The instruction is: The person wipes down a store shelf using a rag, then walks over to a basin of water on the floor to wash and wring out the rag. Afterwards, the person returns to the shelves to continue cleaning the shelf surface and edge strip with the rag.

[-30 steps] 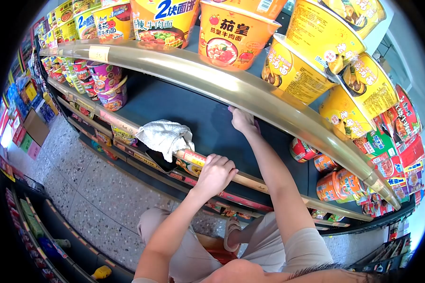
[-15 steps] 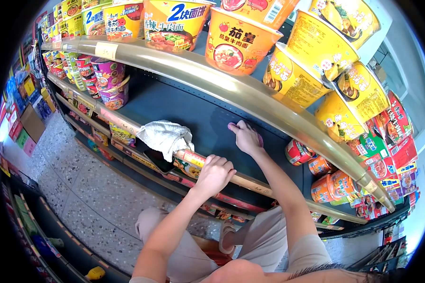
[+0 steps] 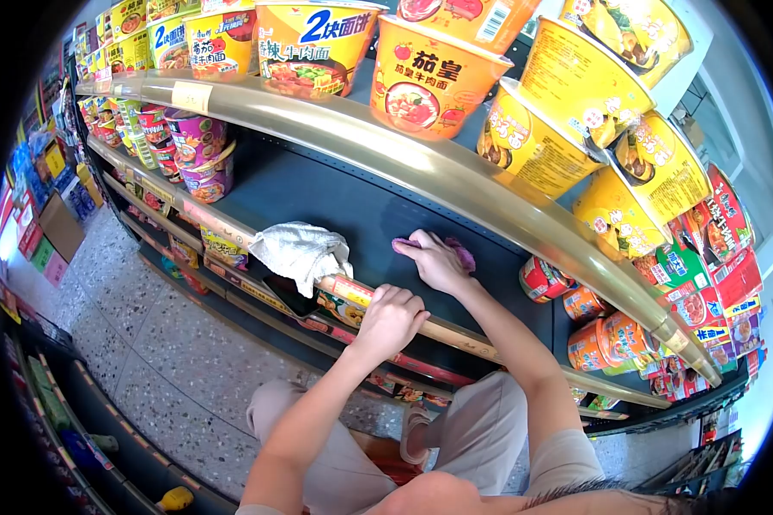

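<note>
My right hand (image 3: pixel 438 263) is closed over a purple cloth (image 3: pixel 461 254), pressing it on the dark shelf board (image 3: pixel 361 197). Parts of the cloth stick out on both sides of the fingers. My left hand (image 3: pixel 392 319) is wrapped round the shelf's front edge strip (image 3: pixel 455 336). A crumpled white cloth (image 3: pixel 299 251) hangs over that same strip, left of my left hand. Just below the white cloth a dark flat object (image 3: pixel 290 294) is partly hidden.
Instant noodle tubs (image 3: pixel 442 77) line the upper shelf, whose curved front rail (image 3: pixel 386 142) overhangs my right hand. Purple noodle tubs (image 3: pixel 204 150) stand at the shelf's left end, orange tubs (image 3: pixel 610 337) at its right. Speckled floor (image 3: pixel 180 343) lies below.
My right hand has slid slightly left and toward me with the purple cloth, and more of the cloth shows. My left hand stays on the strip.
</note>
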`<state>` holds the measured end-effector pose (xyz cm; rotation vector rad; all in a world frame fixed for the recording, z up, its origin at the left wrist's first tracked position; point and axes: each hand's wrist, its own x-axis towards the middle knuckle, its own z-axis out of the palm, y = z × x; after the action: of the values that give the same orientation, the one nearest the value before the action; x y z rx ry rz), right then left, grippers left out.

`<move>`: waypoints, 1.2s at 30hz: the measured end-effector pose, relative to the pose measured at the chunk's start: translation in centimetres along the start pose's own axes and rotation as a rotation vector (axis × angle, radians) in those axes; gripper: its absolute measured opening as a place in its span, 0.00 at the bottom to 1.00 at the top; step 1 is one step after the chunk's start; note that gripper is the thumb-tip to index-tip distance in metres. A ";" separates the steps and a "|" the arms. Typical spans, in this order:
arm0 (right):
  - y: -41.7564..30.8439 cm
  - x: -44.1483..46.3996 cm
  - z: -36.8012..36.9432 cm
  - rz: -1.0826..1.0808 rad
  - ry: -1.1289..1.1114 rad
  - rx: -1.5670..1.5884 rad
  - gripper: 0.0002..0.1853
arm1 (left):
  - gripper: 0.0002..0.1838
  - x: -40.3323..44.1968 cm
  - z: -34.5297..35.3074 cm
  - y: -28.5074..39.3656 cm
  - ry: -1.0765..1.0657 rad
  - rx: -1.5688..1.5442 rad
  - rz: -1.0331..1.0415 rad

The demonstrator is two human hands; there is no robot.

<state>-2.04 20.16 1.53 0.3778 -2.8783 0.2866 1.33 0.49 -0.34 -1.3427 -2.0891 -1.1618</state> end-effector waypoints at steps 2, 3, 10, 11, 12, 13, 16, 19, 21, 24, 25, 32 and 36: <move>-0.3 0.8 0.2 -0.004 -0.006 0.011 0.21 | 0.08 0.0 0.2 -0.2 0.023 0.014 0.019; -0.4 1.3 0.4 -0.012 -0.001 0.015 0.21 | 0.08 0.0 0.2 -0.2 0.027 0.009 0.019; -1.1 4.7 2.0 -0.045 0.051 -0.019 0.21 | 0.07 0.0 0.0 -0.1 -0.006 -0.023 -0.020; -1.1 5.2 2.3 -0.043 0.046 -0.017 0.20 | 0.07 0.0 -0.1 -0.1 -0.003 -0.024 -0.019; -1.1 5.7 2.6 -0.041 0.041 -0.015 0.19 | 0.07 0.0 0.0 -0.1 -0.004 -0.023 -0.020; -1.1 6.0 2.8 -0.038 0.036 -0.014 0.19 | 0.07 0.0 0.0 -0.2 -0.006 -0.023 -0.020; -1.2 6.7 3.2 -0.040 0.045 -0.021 0.19 | 0.07 0.0 -0.1 -0.1 -0.005 -0.022 -0.018; -1.3 7.0 3.3 -0.034 0.042 -0.018 0.19 | 0.07 0.0 -0.2 -0.1 -0.014 -0.020 -0.015; -1.4 6.8 3.3 -0.029 0.047 -0.027 0.19 | 0.07 0.0 -0.1 0.0 -0.019 -0.021 -0.013; -1.7 6.6 2.8 -0.012 0.020 -0.041 0.20 | 0.07 -0.1 -0.2 -0.2 -0.025 -0.014 -0.009; -1.8 6.6 2.5 -0.006 0.004 -0.048 0.20 | 0.07 -0.2 -0.1 -0.2 -0.023 -0.013 -0.007; -0.8 4.1 1.7 0.018 0.019 -0.023 0.20 | 0.07 -0.1 -0.3 0.1 -0.035 -0.007 -0.003; -0.4 2.5 1.0 0.045 0.014 -0.027 0.20 | 0.07 -0.1 -0.5 0.3 -0.031 -0.003 0.003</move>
<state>-4.52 18.98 1.26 0.3049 -2.8773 0.2564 1.55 0.05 0.00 -1.3736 -2.1066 -1.1506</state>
